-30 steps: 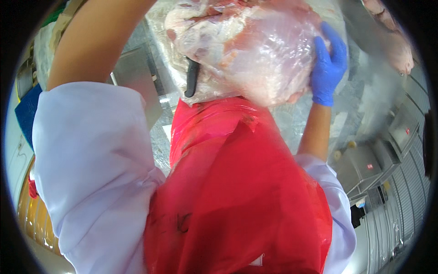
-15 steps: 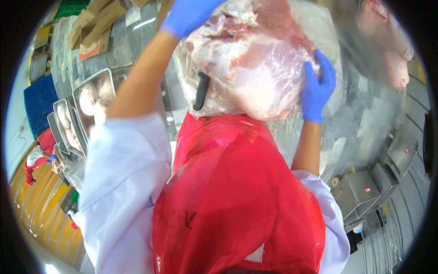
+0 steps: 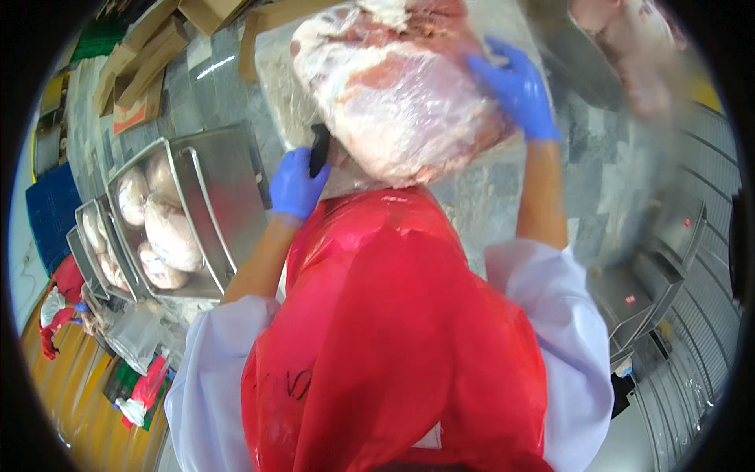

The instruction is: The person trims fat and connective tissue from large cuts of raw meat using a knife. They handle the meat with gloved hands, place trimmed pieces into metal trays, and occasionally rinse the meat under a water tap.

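Note:
A large cut of raw meat [image 3: 409,110], pale with fat and pinkish red at the far end, lies on a plastic-covered board [image 3: 283,86] in front of me. My left hand [image 3: 297,187], in a blue glove, is closed round the black handle of a knife [image 3: 318,149] at the meat's near left edge. The knife's blade does not show. In a matching glove, my right hand [image 3: 521,90] is at the meat's right side, fingers stretched out and slightly blurred by motion.
Left of me, metal trays [image 3: 197,181] hold several pale rounded pieces of meat [image 3: 169,228]. Cardboard boxes [image 3: 141,71] stand at the far left. More meat [image 3: 621,39] appears blurred at the far right. Grey metal bins [image 3: 629,299] stand at right. Other people in red [image 3: 59,307] work at lower left.
My left hand has come down from the meat's far left side to the knife and closed on its handle. My right hand has moved up along the meat's right side.

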{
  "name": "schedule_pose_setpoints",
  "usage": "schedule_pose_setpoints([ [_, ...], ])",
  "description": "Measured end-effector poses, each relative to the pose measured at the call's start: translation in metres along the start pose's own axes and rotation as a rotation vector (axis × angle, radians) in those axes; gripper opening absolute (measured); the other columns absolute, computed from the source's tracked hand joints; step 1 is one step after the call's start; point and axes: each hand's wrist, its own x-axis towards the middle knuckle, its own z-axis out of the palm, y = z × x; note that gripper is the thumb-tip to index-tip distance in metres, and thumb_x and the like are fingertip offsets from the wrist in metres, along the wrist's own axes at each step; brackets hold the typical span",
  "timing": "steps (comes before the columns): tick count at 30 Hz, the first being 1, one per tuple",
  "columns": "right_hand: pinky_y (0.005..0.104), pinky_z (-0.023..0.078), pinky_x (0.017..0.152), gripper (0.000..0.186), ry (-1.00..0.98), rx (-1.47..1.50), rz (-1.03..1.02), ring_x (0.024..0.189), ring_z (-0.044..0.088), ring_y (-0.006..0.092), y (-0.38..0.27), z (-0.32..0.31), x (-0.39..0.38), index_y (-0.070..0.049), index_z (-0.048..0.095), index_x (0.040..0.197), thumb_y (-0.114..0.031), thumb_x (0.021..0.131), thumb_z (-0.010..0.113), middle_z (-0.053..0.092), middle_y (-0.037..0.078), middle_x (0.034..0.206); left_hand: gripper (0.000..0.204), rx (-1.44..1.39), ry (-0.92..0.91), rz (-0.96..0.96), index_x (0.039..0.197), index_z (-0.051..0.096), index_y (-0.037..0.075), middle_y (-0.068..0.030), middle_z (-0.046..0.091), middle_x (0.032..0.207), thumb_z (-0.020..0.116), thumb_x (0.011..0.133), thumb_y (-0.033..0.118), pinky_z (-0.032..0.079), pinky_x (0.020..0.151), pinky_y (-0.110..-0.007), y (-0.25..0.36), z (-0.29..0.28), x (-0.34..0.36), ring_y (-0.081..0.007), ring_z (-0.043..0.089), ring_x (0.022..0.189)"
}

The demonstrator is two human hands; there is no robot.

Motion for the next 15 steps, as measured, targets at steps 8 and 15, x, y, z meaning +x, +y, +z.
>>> schedule_pose_setpoints([
  [8, 0.0448, 0.052, 0.085, 0.085, -0.141, -0.33, 0.125, 0.093, 0.067, 0.0414, -0.027, 0.029, 0.047, 0.005, 0.072, 0.098, -0.075, 0.071, 0.063, 0.069, 0.029, 0.098, 0.033, -0.093, -0.071, -0.137, 0.107, 0.057, -0.001, -0.0276, 0.062, 0.102, 0.057, 0.09, 0.027, 0.049, 0.083, -0.051, -0.053, -0.028, 0.013, -0.0477, 0.06, 0.095],
  [15, 0.0478, 0.048, 0.086, 0.08, -0.071, -0.384, 0.052, 0.096, 0.065, 0.0409, -0.049, 0.042, 0.05, 0.004, 0.072, 0.092, -0.073, 0.08, 0.053, 0.067, 0.03, 0.098, 0.035, -0.216, 0.009, -0.132, 0.114, 0.063, -0.005, -0.024, 0.067, 0.11, 0.048, 0.101, 0.025, 0.051, 0.086, -0.042, -0.052, -0.156, 0.01, -0.0365, 0.065, 0.099],
])
